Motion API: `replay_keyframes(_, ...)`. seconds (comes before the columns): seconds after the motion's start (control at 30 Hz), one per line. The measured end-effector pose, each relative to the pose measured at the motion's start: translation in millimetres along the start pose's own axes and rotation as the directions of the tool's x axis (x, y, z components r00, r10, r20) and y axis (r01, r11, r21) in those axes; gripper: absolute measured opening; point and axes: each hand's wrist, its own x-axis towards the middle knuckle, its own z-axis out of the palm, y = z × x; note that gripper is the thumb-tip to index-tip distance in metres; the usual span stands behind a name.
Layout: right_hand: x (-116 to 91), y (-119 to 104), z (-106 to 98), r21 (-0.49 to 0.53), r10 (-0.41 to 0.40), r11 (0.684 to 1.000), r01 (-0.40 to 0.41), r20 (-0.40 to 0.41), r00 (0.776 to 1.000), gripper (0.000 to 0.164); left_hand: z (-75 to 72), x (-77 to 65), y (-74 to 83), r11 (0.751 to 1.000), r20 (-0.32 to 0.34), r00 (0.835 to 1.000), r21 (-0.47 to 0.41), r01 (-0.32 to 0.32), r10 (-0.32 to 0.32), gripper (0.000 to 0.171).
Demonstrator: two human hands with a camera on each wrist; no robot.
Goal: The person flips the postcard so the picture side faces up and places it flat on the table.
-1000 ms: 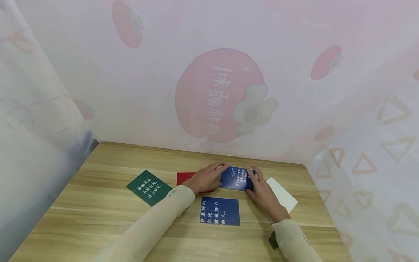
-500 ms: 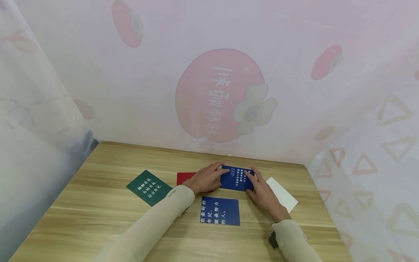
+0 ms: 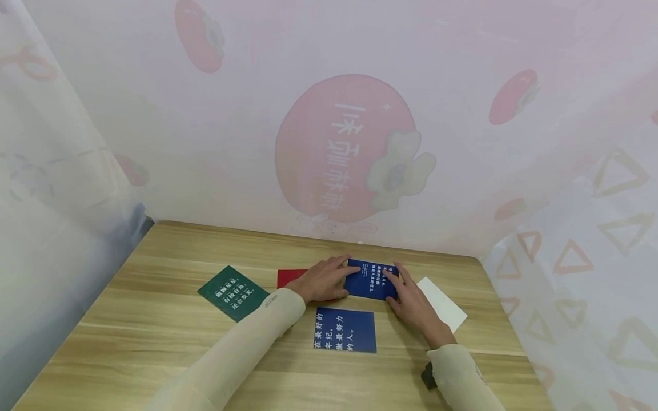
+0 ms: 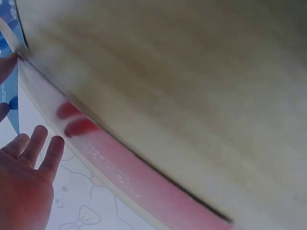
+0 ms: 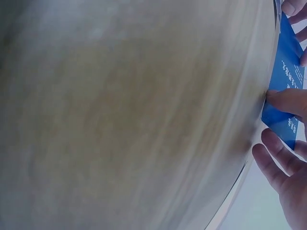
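A blue card (image 3: 371, 279) with white lettering lies near the back of the wooden table, between both hands. My left hand (image 3: 324, 279) holds its left end, index finger over the face and thumb by the near corner. At the opposite end my right hand (image 3: 413, 302) holds the card, thumb at the near edge, other fingertips reaching the far edge and face. In the right wrist view the right thumb (image 5: 288, 100) touches the card's edge. A red card (image 3: 290, 277) is partly hidden under or behind the left hand.
A second blue card (image 3: 345, 331) lies nearer on the table (image 3: 154, 342). To the left is a green card (image 3: 233, 293), partly behind the left sleeve; a white card (image 3: 443, 303) lies beside the right hand. Printed curtains (image 3: 231, 142) hang around the table.
The blue card between my hands, earlier shinier with its text a little further right, has shifted slightly left. Both index fingers have moved from its edges onto its face. The other cards stay put.
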Motion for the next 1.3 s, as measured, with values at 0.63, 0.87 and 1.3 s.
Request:
replay_keyframes(0.63, -1.6, 0.6, -1.1, 0.022, -0.021, 1.000, 0.020, 0.034, 0.999, 0.070, -0.3, 2.4, -3.0, 1.000, 0.031, 0.999, -0.017, -0.007, 0.007, 0.070)
replay_keyframes(0.87, -2.1, 2.0, -1.3, 0.031, -0.046, 0.998, 0.045, 0.032, 0.998, 0.072, 0.2, 0.7, -3.6, 1.000, 0.060, 0.998, -0.018, 0.011, -0.009, 0.069)
replay_keyframes(1.3, -1.1, 3.8, 1.0, 0.037, -0.038, 0.999, 0.035, 0.065, 0.997, 0.074, -0.4, -1.3, -2.6, 0.999, 0.079, 0.997, -0.036, 0.024, -0.021, 0.068)
